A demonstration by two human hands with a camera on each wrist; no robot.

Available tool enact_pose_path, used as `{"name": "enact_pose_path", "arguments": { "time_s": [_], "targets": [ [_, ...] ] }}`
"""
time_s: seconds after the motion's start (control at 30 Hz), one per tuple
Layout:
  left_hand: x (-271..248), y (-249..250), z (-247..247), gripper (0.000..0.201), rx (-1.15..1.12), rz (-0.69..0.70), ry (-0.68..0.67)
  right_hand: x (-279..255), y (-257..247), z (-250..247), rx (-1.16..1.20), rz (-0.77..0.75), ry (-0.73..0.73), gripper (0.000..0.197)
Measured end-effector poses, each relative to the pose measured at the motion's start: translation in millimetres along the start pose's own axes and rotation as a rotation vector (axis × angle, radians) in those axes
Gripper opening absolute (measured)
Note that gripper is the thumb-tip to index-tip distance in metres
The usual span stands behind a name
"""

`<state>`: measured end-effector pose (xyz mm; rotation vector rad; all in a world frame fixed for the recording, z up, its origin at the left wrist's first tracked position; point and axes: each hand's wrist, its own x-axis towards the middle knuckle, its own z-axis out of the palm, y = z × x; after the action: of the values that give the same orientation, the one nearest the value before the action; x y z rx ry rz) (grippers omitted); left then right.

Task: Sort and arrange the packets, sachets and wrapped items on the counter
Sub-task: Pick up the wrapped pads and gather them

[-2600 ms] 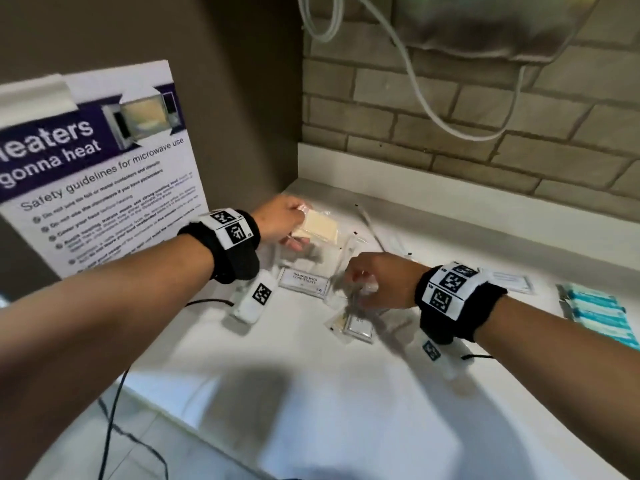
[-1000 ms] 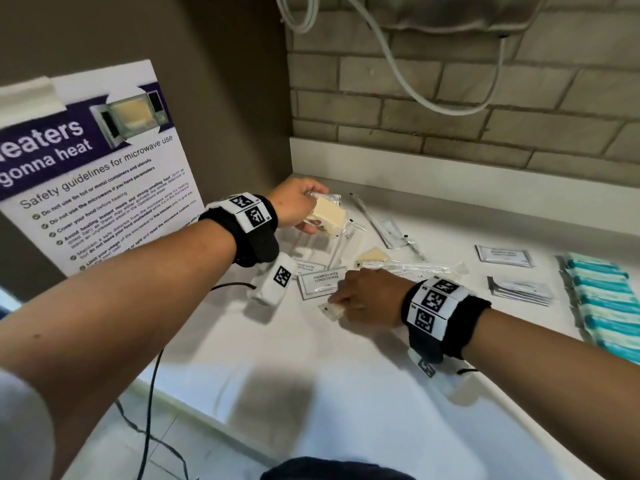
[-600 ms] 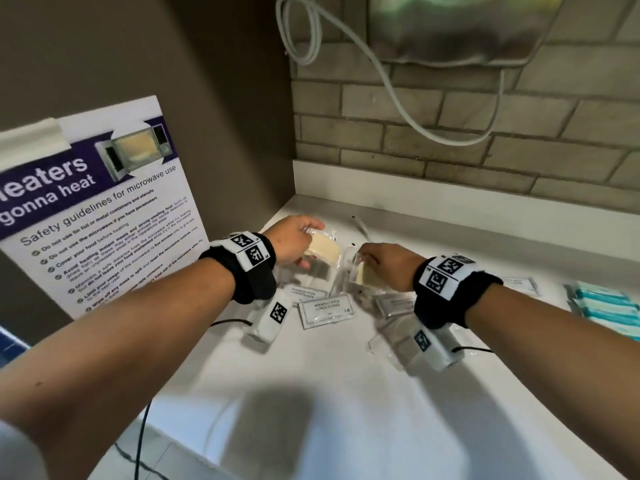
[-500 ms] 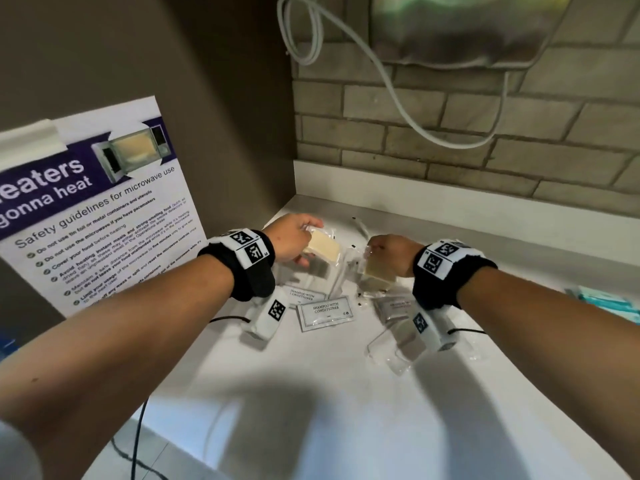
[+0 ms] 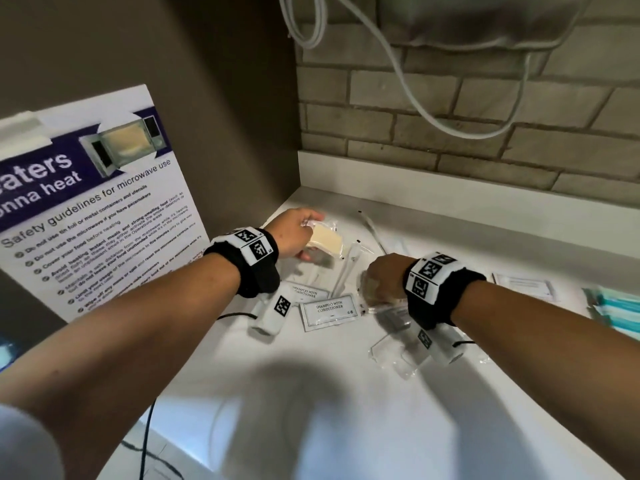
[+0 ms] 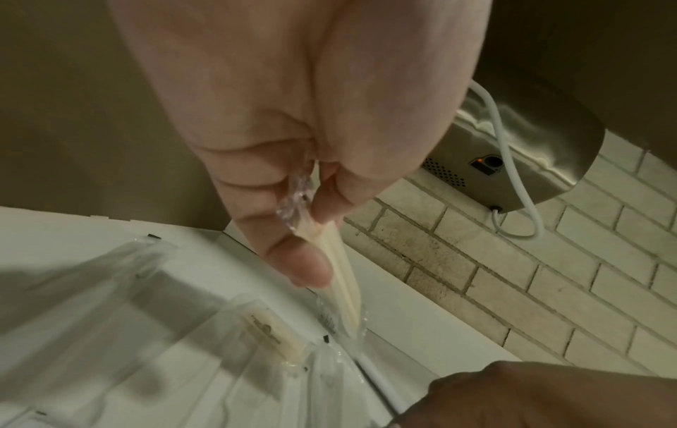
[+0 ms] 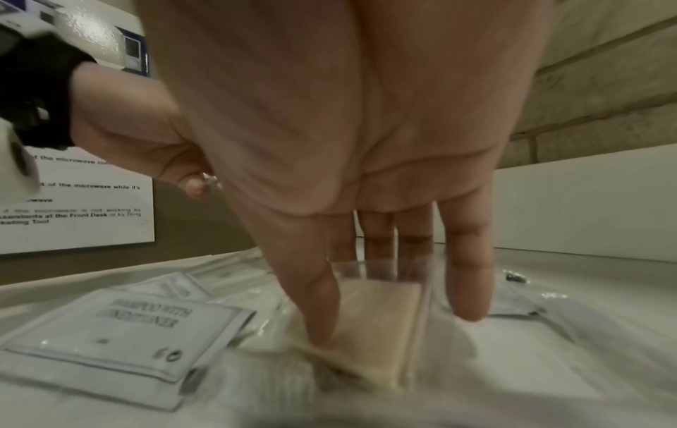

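- The left hand [image 5: 294, 233] holds a wrapped soap [image 5: 325, 241] above the desk [image 5: 346, 410] near its back-left corner. In the left wrist view the fingers [image 6: 293, 260] pinch the soap [image 6: 342, 286] by one end, over the crinkled wrap seal.
- The right hand [image 5: 384, 275] reaches down on a second soap [image 7: 381, 324] lying flat on the desk beside the shampoo sachets [image 5: 329, 311]. Its fingers [image 7: 318, 304] are spread and nearly straight, tips on the wrapper; no closed hold is visible.
- Handling, as a judgement: each soap is a light, stiff bar in loose, slick film. The film can slide over the bar, so hold across the bar's flat faces or edges, not by the seal alone.
- The sachets are thin, flat and flexible; slide one free or lift it by an edge.
- Clear sleeves [image 5: 394, 351] overlap close to the right wrist and may drag along with a sweeping move.
- Open room: the front of the desk is bare. The back wall and left wall close off the corner. Teal packets [image 5: 620, 306] lie at the right edge.
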<state>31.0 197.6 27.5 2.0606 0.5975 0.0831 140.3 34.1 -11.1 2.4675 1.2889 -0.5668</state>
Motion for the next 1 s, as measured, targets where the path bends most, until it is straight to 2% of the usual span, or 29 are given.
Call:
{"name": "enact_pose_path", "arguments": {
  "time_s": [0.03,0.1,0.17,0.27,0.33,0.4,0.5,0.6,0.7,0.87,1.0],
  "targets": [
    [-1.0,-0.9,-0.9,0.045,0.007,0.000,-0.002,11.2,6.0,6.9,-0.017,0.015,-0.003,0.017],
    [-1.7,-1.7,-2.5,0.045,0.020,0.008,0.010,15.3,10.9,14.5,-0.028,0.072,-0.046,0.024],
    [-3.2,-1.8,-3.4,0.045,0.024,0.015,0.029,-7.0,0.5,6.2,0.058,0.083,-0.007,0.026],
    [-7.6,-0.5,-3.3,0.045,0.009,0.037,0.040,-28.2,-6.4,-7.8,0.200,0.040,0.044,0.014],
    [-10.2,-1.2,-5.2,0.045,0.004,0.041,0.063,-35.3,-9.1,-20.2,0.306,-0.023,0.128,0.025],
    [-11.8,-2.9,-9.0,0.044,-0.016,0.059,0.096,-36.2,-13.1,-33.2,0.423,-0.089,0.197,0.019],
    [-14.0,-1.6,-14.5,0.042,-0.129,0.089,0.083,-33.1,-23.5,-56.1,0.599,-0.174,0.315,0.029],
    [-18.1,3.0,-22.1,0.036,-0.240,0.110,0.086,-24.7,-33.1,-74.6,0.743,-0.158,0.479,0.031],
    [-20.9,6.2,-33.5,0.032,-0.342,0.146,0.146,-17.2,-39.9,-88.0,0.761,-0.134,0.591,0.042],
    [-25.5,8.8,-41.1,0.015,-0.400,0.167,0.158,-1.7,-49.5,-102.5,0.779,-0.170,0.643,0.043],
    [-18.3,-6.2,-40.8,0.028,-0.336,0.155,0.210,11.4,-51.7,-99.9,0.770,-0.201,0.617,0.048]
  ]
}}
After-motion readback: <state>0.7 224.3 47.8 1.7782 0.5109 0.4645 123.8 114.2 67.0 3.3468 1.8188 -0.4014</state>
